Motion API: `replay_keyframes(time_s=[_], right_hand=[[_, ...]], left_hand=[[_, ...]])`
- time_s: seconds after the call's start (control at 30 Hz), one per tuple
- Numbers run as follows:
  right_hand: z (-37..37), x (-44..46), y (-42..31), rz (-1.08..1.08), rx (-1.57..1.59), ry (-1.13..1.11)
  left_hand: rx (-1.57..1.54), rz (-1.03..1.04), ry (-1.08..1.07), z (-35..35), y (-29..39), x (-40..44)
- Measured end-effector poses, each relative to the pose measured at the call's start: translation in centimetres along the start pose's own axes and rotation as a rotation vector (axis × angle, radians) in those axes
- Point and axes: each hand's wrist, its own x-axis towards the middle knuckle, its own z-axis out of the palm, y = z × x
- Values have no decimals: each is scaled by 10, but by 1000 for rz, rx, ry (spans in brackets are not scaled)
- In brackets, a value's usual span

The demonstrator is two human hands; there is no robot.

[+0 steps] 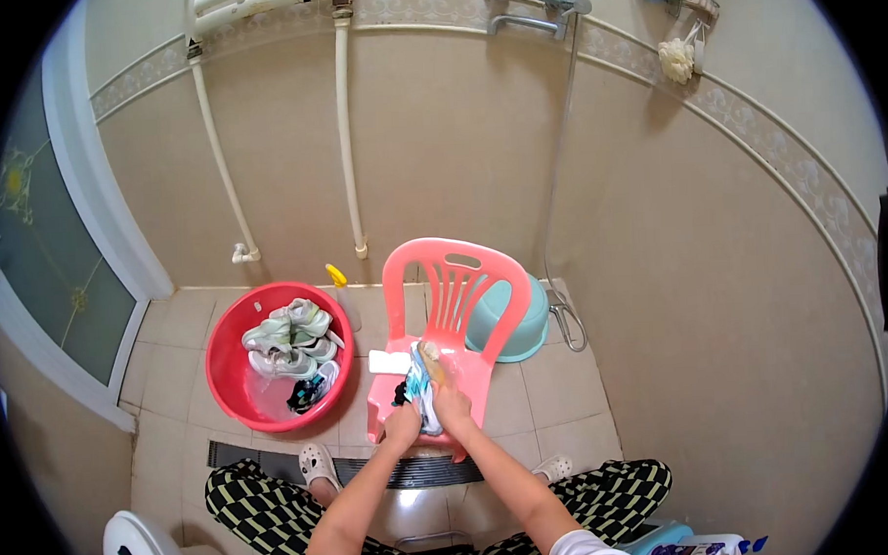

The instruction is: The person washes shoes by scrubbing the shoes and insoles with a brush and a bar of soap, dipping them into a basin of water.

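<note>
A white, blue and black shoe (421, 388) is between my hands over the seat of a pink plastic chair (481, 369). Its tan sole faces right. My left hand (402, 424) is closed around the near left side of the shoe. On the sole side, my right hand (452, 408) is closed against it; whether a small tool is under those fingers is hidden. A white block-like object (389, 363) lies on the seat just left of the shoe.
At left, a red basin (221, 383) holds several wet shoes (287, 332) and some water. Behind it stands a spray bottle with a yellow top (336, 275). A teal basin (519, 324) leans behind the chair, near a shower head (567, 326). A dark drain grate (373, 472) crosses the floor.
</note>
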Motion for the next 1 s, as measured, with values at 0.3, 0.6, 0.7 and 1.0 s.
replay_keyframes(time_s=[0.3, 0.6, 0.7, 1.0], right_hand=[[-16, -65, 31, 90, 6, -38], [-54, -84, 38, 217, 68, -175], [-64, -87, 32, 253, 67, -200], [-85, -86, 24, 285, 153, -195]], left_hand=[[-31, 33, 204, -9, 22, -9], [-278, 518, 429, -1, 35, -18], [-130, 505, 175, -5, 33, -7], [-291, 338, 52, -14, 68, -11]])
